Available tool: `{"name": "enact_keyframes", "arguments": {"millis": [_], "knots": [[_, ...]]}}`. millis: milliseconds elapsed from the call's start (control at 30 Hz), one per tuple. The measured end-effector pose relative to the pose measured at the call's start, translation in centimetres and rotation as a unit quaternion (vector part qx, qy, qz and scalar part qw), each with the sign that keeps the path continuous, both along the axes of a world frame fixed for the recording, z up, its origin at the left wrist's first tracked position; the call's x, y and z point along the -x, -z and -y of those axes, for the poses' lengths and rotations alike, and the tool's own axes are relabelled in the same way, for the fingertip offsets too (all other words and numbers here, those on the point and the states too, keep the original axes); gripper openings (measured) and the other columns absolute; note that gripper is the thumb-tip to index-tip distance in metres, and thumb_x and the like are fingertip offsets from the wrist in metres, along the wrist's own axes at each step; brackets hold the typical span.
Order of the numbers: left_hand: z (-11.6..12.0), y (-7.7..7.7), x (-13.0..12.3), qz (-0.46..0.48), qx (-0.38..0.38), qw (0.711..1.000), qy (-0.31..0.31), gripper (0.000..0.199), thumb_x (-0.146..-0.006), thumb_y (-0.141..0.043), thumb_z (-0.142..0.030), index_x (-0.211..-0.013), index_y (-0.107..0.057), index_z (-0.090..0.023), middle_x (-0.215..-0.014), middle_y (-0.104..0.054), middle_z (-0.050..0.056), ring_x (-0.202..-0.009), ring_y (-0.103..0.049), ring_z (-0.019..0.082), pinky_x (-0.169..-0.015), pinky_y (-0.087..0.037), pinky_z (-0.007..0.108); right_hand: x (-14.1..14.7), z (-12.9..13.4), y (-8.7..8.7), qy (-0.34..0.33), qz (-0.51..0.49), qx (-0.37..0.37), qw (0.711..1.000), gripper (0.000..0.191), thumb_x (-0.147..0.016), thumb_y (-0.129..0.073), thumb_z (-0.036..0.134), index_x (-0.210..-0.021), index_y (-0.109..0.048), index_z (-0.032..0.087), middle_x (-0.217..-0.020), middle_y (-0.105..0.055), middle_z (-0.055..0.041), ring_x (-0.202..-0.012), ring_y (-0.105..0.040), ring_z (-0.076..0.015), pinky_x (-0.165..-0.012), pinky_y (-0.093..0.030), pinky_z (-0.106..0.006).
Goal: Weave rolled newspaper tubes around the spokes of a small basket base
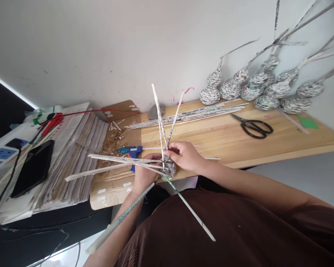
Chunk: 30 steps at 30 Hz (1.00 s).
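Note:
A small round weave of rolled newspaper tubes (169,170) is held near the table's front edge, with several long paper tubes (172,128) fanning out from it upward, leftward and toward my body. My left hand (145,174) is closed around the weave's left side, its fingertips partly hidden behind the tubes. On the upper right side, my right hand (185,157) pinches a paper tube where it meets the weave. Just behind my left hand lies a blue hot glue gun (134,151) on cardboard.
Black-handled scissors (256,128) and a bundle of paper tubes (189,115) lie on the wooden table (211,144). Several woven gourd shapes (210,94) stand against the wall. At left are stacked newspaper strips (72,159), a phone (33,167) and a power strip (5,150) with cords.

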<state>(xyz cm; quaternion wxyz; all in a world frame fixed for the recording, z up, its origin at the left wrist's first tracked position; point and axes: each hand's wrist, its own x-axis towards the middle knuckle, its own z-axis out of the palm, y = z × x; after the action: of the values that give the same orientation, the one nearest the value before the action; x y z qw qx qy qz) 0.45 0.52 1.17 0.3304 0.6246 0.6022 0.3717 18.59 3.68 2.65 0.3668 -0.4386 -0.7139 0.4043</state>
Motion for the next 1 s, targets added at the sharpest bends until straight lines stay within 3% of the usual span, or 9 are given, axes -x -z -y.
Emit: {"name": "enact_keyframes", "arguments": {"millis": [367, 700, 767, 833, 933, 1000], "knots": [[0.1, 0.1, -0.2, -0.059, -0.034, 0.997, -0.029, 0.01, -0.073, -0.065, -0.02, -0.081, -0.071, -0.02, -0.078, -0.076, 0.002, -0.07, -0.07, 0.017, -0.068, -0.055, 0.026, -0.5, 0.1, 0.0, 0.0, 0.016, 0.005, 1.0, 0.014, -0.087, -0.064, 0.029, -0.078, -0.066, 0.019, -0.067, -0.066, 0.0013, -0.061, -0.058, -0.0122, -0.061, -0.041, -0.024], [0.1, 0.7, 0.0, -0.045, -0.035, 0.998, -0.03, 0.009, -0.075, -0.066, -0.022, -0.082, -0.071, -0.021, -0.079, -0.075, 0.002, -0.069, -0.069, 0.018, -0.066, -0.054, 0.026, -0.7, 0.6, -0.3, -0.008, 0.053, 0.005, 0.999, 0.006, -0.086, -0.064, 0.026, -0.085, -0.067, 0.02, -0.078, -0.074, -0.0024, -0.069, -0.066, -0.0161, -0.065, -0.044, -0.026], [0.1, 0.7, -0.1, -0.038, -0.033, 0.998, -0.033, 0.009, -0.075, -0.067, -0.023, -0.082, -0.071, -0.02, -0.078, -0.075, 0.002, -0.069, -0.07, 0.018, -0.067, -0.055, 0.027, -1.1, 0.6, -0.4, -0.016, 0.081, -0.003, 0.997, 0.006, -0.085, -0.064, 0.023, -0.089, -0.067, 0.021, -0.086, -0.075, -0.0028, -0.07, -0.067, -0.0161, -0.066, -0.045, -0.026], [0.2, 0.7, -0.2, -0.036, -0.027, 0.998, -0.044, 0.01, -0.074, -0.069, -0.023, -0.082, -0.071, -0.02, -0.078, -0.076, 0.002, -0.069, -0.07, 0.018, -0.067, -0.055, 0.027, -1.7, 0.5, -0.5, -0.036, 0.124, -0.021, 0.991, 0.017, -0.083, -0.063, 0.017, -0.098, -0.068, 0.021, -0.095, -0.076, -0.0034, -0.074, -0.068, -0.0172, -0.068, -0.045, -0.027], [0.1, 0.8, -0.3, -0.024, -0.014, 0.998, -0.061, 0.012, -0.071, -0.071, -0.023, -0.084, -0.072, -0.021, -0.079, -0.076, 0.002, -0.072, -0.071, 0.019, -0.068, -0.055, 0.027, -2.8, 0.2, -0.7, -0.065, 0.2, -0.062, 0.976, 0.032, -0.082, -0.058, 0.008, -0.109, -0.068, 0.022, -0.099, -0.076, -0.0054, -0.082, -0.069, -0.0222, -0.072, -0.045, -0.031], [0.1, 0.9, -0.3, -0.014, -0.014, 0.998, -0.062, 0.014, -0.071, -0.072, -0.023, -0.085, -0.072, -0.022, -0.081, -0.077, 0.001, -0.074, -0.072, 0.019, -0.069, -0.056, 0.027, -3.3, 0.0, -0.9, -0.069, 0.242, -0.1, 0.963, 0.031, -0.084, -0.056, 0.008, -0.108, -0.07, 0.021, -0.099, -0.076, -0.0074, -0.086, -0.069, -0.0251, -0.075, -0.044, -0.033]]}}
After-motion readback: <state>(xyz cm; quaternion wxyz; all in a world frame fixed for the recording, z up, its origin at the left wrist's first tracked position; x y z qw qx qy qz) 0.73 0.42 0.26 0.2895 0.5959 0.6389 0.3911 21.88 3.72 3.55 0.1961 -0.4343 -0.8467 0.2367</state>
